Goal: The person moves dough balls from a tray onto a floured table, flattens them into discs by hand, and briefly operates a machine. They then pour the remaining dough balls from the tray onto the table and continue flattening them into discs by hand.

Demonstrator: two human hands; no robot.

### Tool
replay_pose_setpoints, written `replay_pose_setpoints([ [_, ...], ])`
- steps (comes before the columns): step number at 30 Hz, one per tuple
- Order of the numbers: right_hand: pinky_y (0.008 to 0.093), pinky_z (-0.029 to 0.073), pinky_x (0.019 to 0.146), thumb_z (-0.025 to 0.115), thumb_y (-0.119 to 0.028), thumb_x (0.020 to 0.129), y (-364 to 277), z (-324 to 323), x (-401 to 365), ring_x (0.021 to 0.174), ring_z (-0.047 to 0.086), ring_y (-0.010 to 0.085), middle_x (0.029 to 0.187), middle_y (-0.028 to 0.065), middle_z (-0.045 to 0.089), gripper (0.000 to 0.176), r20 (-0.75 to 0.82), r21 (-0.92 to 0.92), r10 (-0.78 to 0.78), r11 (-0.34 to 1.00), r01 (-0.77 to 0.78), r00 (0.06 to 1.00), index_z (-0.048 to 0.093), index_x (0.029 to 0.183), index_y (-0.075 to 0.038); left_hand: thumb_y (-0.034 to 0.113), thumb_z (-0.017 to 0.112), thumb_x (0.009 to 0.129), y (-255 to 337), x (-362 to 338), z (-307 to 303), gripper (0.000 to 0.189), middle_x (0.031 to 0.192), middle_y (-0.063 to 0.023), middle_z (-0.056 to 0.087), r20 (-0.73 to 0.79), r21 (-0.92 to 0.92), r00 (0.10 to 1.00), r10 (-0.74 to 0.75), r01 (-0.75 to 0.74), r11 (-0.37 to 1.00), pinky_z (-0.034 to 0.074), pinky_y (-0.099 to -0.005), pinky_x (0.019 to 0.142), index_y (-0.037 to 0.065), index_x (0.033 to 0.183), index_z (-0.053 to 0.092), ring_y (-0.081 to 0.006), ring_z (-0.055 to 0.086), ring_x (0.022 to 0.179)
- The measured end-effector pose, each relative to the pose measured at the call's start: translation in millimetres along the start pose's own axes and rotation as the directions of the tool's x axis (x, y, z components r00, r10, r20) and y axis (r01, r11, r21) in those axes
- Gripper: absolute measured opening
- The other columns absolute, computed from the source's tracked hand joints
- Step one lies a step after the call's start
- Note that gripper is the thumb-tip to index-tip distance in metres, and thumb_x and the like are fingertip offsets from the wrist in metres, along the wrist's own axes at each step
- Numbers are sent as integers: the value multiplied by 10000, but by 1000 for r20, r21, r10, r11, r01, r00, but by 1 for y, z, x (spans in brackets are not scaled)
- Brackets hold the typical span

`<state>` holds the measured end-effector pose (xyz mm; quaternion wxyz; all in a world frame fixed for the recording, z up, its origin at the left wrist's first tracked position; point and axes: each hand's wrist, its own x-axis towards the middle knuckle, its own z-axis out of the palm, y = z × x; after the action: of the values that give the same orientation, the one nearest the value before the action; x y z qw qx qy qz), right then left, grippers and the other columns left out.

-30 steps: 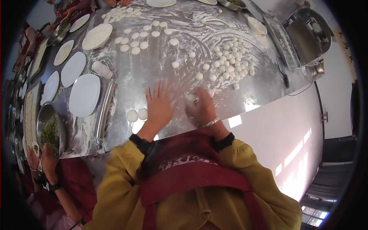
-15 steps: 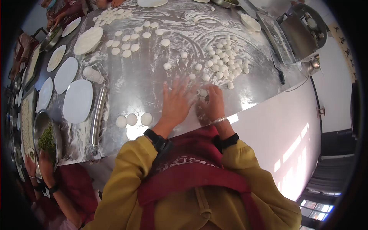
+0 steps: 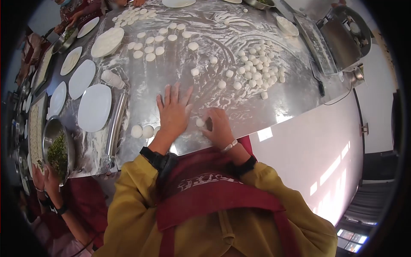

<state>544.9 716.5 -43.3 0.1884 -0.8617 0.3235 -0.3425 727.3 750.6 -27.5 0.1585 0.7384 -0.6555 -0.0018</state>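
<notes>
My left hand [image 3: 174, 112] is spread over the floured metal table [image 3: 180, 145], fingers apart and nothing held. To its right my right hand [image 3: 219, 126] has curled fingers, with a small white dough ball [image 3: 200, 122] at its fingertips. Flattened dough rounds [image 3: 136, 131] lie left of my left wrist, one partly hidden by it. Beyond my hands are a few loose dough pieces [image 3: 221, 84] and a heap of dough balls [image 3: 260, 64]. Farther back sit rows of dough discs [image 3: 159, 38].
Left of my hands are a steel rolling pin [image 3: 117, 124], white plates [image 3: 94, 108] and a bowl of green filling [image 3: 58, 150]. A co-worker's hands [image 3: 52, 180] are at that bowl. A black-handled tool [image 3: 321, 88] lies near the right edge.
My left hand has moved left and its fingers are more spread. My right hand has moved left and nearer to me, along with the dough ball at its fingers.
</notes>
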Motion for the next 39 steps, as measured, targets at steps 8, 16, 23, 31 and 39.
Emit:
replay_pose_setpoints([
  [8,425,511,795,670,-40,745,44,-47,24,948,595,379,1053,188,602,324,-14,210,404,896,-392,915,592,1059,-27,327,555,954,72,18,26,607,1592,-93,264,-89,-141,970,225,-236,962,159,-657,1130,227,1518,354,-364,202,1470],
  [16,462,489,853,646,-7,761,76,-13,64,992,573,401,1069,191,604,388,24,-138,172,976,-167,985,586,1144,-37,343,567,947,47,8,28,598,1590,-82,276,7,-61,991,132,-131,989,150,-647,1136,175,1493,392,-348,199,1474],
  [23,463,484,802,663,-46,772,2,-6,15,950,569,384,985,173,591,309,195,165,130,973,-163,972,583,1070,-31,333,546,962,8,-1,2,620,1587,-138,261,-15,-54,1000,-10,9,998,130,-639,1141,169,1524,339,-395,196,1462],
  [31,463,461,870,648,-9,731,73,-46,51,998,549,392,1048,197,593,321,-203,-192,115,969,-154,972,610,1049,-24,386,556,952,73,30,32,622,1597,-79,262,-89,-93,971,221,-229,969,154,-641,1140,232,1519,352,-344,203,1474],
  [39,464,528,631,717,-154,795,62,-38,41,742,681,386,777,176,677,321,28,99,352,930,-353,936,569,1049,-25,374,563,951,53,19,30,591,1593,-80,270,4,-90,987,163,-162,983,146,-648,1136,261,1503,384,-361,215,1466],
])
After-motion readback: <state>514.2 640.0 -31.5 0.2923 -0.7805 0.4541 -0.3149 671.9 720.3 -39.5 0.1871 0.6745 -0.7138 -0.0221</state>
